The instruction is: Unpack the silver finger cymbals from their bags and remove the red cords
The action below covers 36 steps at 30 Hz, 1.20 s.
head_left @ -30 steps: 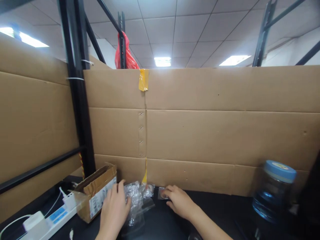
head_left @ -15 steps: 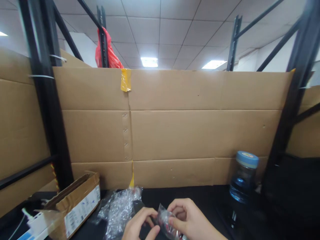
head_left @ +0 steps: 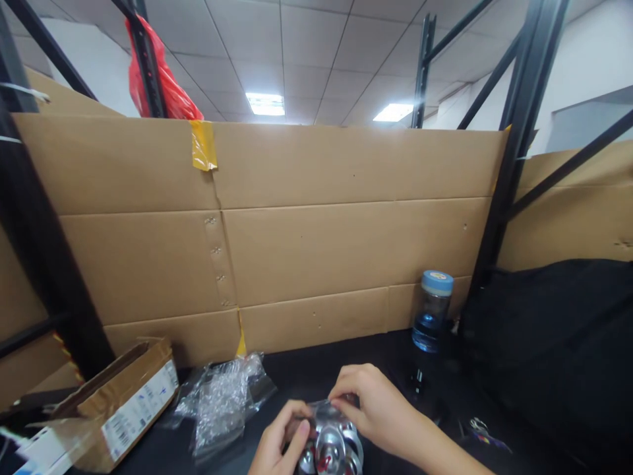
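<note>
Low in the middle of the head view is a small clear plastic bag [head_left: 330, 447] of shiny silver, rounded pieces with spots of red. Their exact kind I cannot make out. My left hand [head_left: 277, 441] closes on the bag's left side, the thumb bent over it. Thumb and fingers of my right hand [head_left: 366, 404] pinch the upper right edge of the plastic. The bag's lower end is cut off by the frame. Left of my hands lies crumpled clear plastic wrap [head_left: 222, 406], touched by neither hand.
An opened cardboard box [head_left: 141, 402] with a white label stands at the left, near a white plug [head_left: 44, 452]. A blue-lidded bottle [head_left: 431, 316] is at the back right, beside a black bag [head_left: 558, 349]. Small keys [head_left: 479, 429] lie at the right. A cardboard wall [head_left: 316, 251] closes the back.
The view has swung to the right. My hands have come closer together on the bag, and more of the silver pieces shows. My right hand has shifted to its upper edge.
</note>
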Each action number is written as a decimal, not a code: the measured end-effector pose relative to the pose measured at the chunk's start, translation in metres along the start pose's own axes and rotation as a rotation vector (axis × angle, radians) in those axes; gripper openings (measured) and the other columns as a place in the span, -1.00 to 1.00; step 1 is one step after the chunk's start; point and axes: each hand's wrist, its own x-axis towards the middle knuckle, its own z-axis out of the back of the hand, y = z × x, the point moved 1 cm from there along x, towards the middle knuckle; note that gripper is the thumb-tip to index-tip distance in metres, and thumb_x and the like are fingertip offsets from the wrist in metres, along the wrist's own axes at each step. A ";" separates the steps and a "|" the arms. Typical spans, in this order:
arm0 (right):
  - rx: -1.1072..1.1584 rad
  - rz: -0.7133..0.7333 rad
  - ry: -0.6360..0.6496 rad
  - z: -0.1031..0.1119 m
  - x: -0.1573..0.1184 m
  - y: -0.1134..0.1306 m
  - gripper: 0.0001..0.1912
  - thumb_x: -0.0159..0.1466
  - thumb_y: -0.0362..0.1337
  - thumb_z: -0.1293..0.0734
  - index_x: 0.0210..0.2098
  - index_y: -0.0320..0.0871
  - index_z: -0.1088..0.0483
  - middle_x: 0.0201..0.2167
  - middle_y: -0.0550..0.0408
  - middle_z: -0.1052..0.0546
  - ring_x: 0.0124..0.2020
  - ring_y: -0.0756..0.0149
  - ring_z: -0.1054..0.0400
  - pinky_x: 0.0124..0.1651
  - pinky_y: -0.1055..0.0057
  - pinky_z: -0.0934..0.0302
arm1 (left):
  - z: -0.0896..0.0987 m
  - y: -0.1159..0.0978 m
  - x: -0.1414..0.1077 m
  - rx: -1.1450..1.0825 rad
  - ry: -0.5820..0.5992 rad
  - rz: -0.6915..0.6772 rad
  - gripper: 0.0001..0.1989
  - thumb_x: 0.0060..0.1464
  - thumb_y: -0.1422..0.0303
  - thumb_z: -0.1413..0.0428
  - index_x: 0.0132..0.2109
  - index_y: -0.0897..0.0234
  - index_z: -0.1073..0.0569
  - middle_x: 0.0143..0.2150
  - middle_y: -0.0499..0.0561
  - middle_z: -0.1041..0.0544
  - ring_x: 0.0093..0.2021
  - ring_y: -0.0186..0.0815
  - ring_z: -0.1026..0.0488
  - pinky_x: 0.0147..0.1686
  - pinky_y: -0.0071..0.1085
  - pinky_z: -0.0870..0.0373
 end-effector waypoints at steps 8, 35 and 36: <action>0.410 -0.256 -0.013 -0.037 0.001 -0.012 -0.85 0.18 -0.32 -0.36 -0.46 -0.20 -0.57 -0.57 0.08 -0.54 -0.53 0.33 -0.41 -0.46 0.48 -0.17 | 0.014 -0.020 -0.009 0.300 -0.275 -0.269 -0.83 0.25 0.28 -0.20 -0.29 0.21 -0.61 -0.19 0.08 -0.67 -0.19 -0.21 -0.63 -0.12 -0.36 -0.57; -0.089 -0.062 0.015 0.013 0.030 0.006 -0.78 0.31 -0.26 -0.31 -0.34 -0.12 -0.61 -0.41 0.06 -0.62 -0.43 0.30 -0.39 -0.36 0.42 -0.11 | 0.031 -0.050 -0.009 0.554 0.138 -0.219 -0.79 0.35 0.27 -0.06 -0.10 0.12 -0.60 0.30 0.09 -0.43 0.35 -0.03 -0.28 0.31 0.05 -0.21; -0.091 -0.052 -0.011 0.014 0.033 0.010 -0.76 0.33 -0.24 -0.30 -0.33 -0.13 -0.61 -0.41 0.05 -0.62 -0.44 0.31 -0.39 -0.36 0.42 -0.11 | 0.032 -0.051 -0.008 0.536 0.128 -0.214 -0.79 0.34 0.27 -0.06 -0.06 0.11 -0.60 0.31 0.09 -0.41 0.35 -0.04 -0.27 0.31 0.04 -0.21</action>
